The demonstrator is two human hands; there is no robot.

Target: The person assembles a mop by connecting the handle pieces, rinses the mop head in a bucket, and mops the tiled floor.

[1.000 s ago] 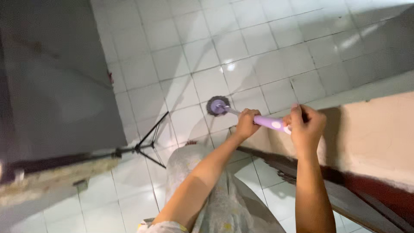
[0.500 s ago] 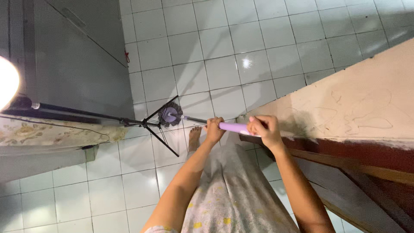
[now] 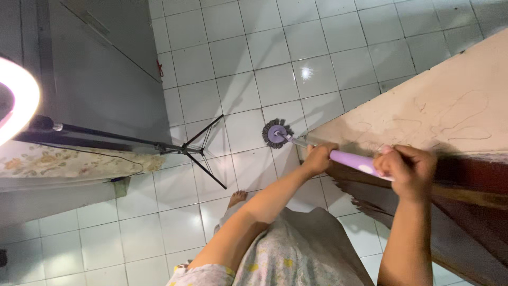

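Both my hands grip the purple handle (image 3: 353,160) of a mop. My left hand (image 3: 319,157) holds the lower part, where the purple grip meets the metal shaft. My right hand (image 3: 406,169) is closed around the upper end. The round grey mop head (image 3: 277,133) with its purple hub rests on the white floor tiles (image 3: 248,85), close to the corner of a beige wall (image 3: 423,116). Below my arms I see my patterned dress (image 3: 296,254) and one bare foot (image 3: 237,198).
A black tripod stand (image 3: 198,151) with spread legs stands left of the mop head, its pole running to a bright ring light (image 3: 16,100) at the far left. A grey door (image 3: 100,74) fills the upper left. A floral cloth (image 3: 69,164) lies beneath the pole.
The mop head slid right, away from the tripod's feet, toward the wall corner. Both my hands moved right along with the handle, and the view shifted slightly.
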